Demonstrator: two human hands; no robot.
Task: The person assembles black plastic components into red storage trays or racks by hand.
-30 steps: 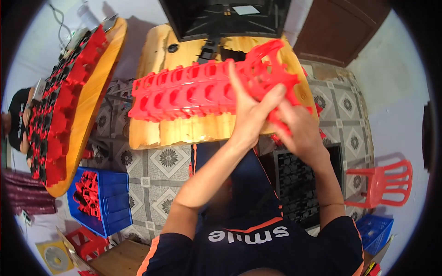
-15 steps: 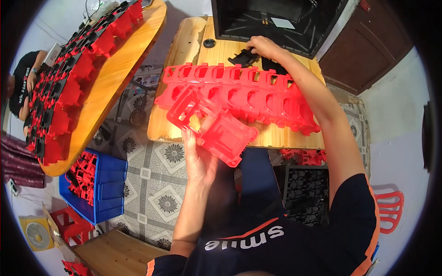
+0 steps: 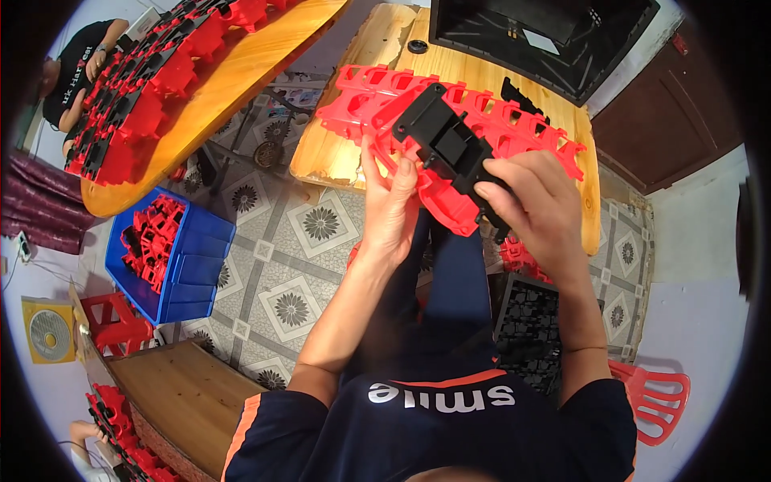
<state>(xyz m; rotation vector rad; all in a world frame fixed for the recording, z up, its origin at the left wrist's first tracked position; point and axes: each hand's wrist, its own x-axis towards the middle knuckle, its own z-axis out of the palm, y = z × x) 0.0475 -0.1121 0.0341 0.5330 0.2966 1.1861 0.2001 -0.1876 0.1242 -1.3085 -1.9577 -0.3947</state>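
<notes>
My left hand (image 3: 391, 210) is closed round a red plastic frame (image 3: 444, 207), held up in front of the wooden table. A black plastic part (image 3: 450, 143) lies tilted over that frame, with my right hand (image 3: 540, 205) pinching its lower right end. The black part covers much of the frame, so I cannot tell whether the two are joined. Behind them, a long row of red plastic frames (image 3: 514, 128) stands across the table (image 3: 321, 157). Another black part (image 3: 520, 96) rests behind the row.
A large black crate (image 3: 482, 40) and a small black ring (image 3: 417, 46) are on the table. At left, a second table (image 3: 233, 88) bears red-and-black assemblies, with a person (image 3: 76, 76) beyond. A blue bin (image 3: 205, 261) holds red parts; a black tray (image 3: 526, 333) of black parts sits below right.
My right hand has brought a black part from the table's far side to the red frame in my left hand. The view has shifted, and the frame is turned differently.
</notes>
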